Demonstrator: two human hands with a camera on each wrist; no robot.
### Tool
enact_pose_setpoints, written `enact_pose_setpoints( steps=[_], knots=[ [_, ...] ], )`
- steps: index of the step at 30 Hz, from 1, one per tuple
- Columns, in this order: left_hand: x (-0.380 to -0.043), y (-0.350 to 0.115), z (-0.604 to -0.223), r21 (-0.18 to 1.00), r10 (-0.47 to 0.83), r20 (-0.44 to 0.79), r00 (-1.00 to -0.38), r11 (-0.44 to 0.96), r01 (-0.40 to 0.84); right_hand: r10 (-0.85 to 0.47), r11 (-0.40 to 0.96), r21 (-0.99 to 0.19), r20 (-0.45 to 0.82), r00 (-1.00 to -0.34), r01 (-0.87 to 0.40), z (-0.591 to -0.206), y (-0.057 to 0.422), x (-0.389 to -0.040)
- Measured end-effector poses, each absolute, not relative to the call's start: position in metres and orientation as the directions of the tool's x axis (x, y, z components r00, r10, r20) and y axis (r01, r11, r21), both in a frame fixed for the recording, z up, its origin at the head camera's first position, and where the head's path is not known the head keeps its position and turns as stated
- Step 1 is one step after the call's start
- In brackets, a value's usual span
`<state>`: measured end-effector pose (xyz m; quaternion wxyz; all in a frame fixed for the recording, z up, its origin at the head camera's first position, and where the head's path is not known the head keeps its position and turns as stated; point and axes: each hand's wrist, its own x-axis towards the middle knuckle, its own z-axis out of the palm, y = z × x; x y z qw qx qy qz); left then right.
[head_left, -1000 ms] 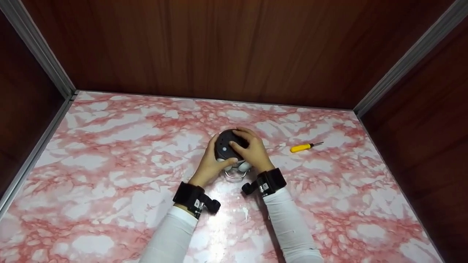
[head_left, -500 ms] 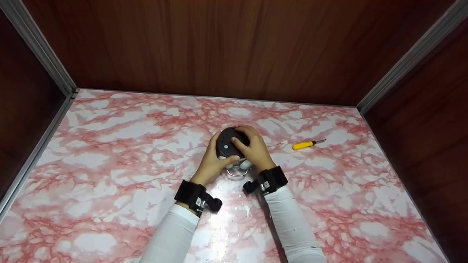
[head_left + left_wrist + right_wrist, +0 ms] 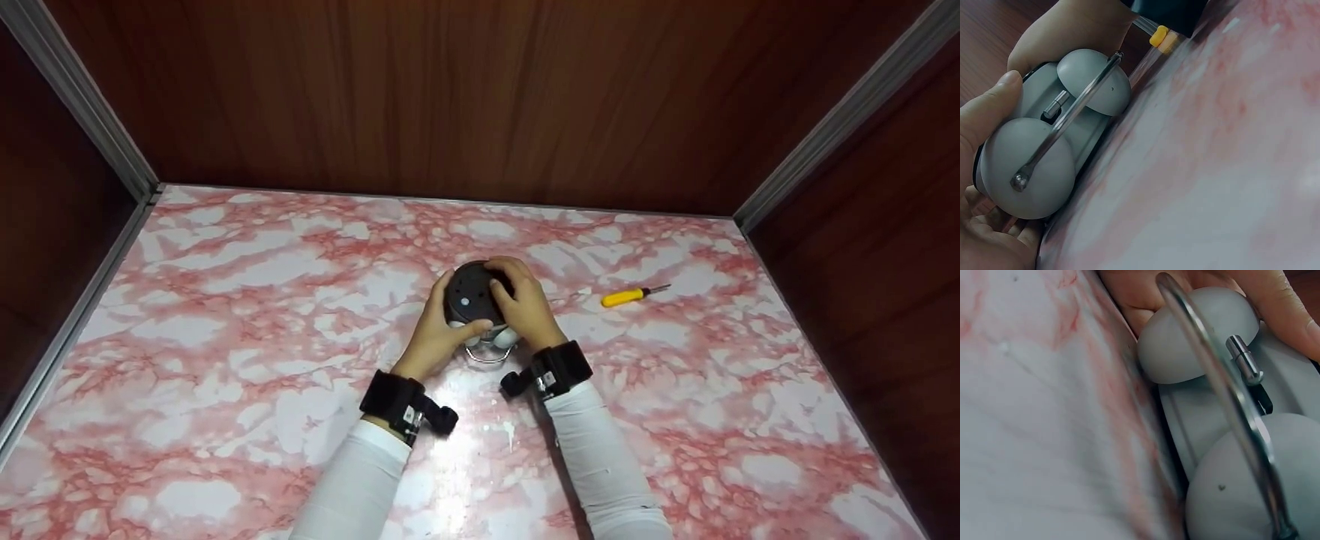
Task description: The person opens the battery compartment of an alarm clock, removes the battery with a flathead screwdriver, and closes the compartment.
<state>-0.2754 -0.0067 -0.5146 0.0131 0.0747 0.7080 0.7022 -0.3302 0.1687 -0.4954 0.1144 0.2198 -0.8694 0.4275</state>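
Right hand (image 3: 526,306): thumb (image 3: 502,293) shifted toward edge of twin-bell clock (image 3: 472,294). Clock lies back-up on table (image 3: 315,390), bells (image 3: 1039,188) nearside; left hand (image 3: 436,330) clamped on one side, right on other, likely for steadiness.

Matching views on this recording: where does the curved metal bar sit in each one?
Head: the curved metal bar is just below picture centre, at the near side of the black-backed device.
Left wrist: the bar slants across the left half.
Right wrist: the bar runs down the right half.
Shared landmark: the pale domes beside the bar.
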Motion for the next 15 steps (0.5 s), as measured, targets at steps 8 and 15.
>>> enact_pose_setpoints(
  steps=[8, 15],
  knots=[
    [-0.2743, -0.006, -0.5135, 0.995, 0.122, 0.092, -0.988, 0.023, 0.096, -0.286, 0.531, -0.711, 0.362, -0.887, -0.461, -0.4952, 0.1696, -0.331],
    [-0.2744, -0.0068, -0.514, 0.996, 0.118, 0.079, -0.99, 0.019, 0.082, -0.3, 0.537, -0.725, 0.314, -0.901, -0.432, -0.4929, 0.1697, -0.3322]
  ],
)
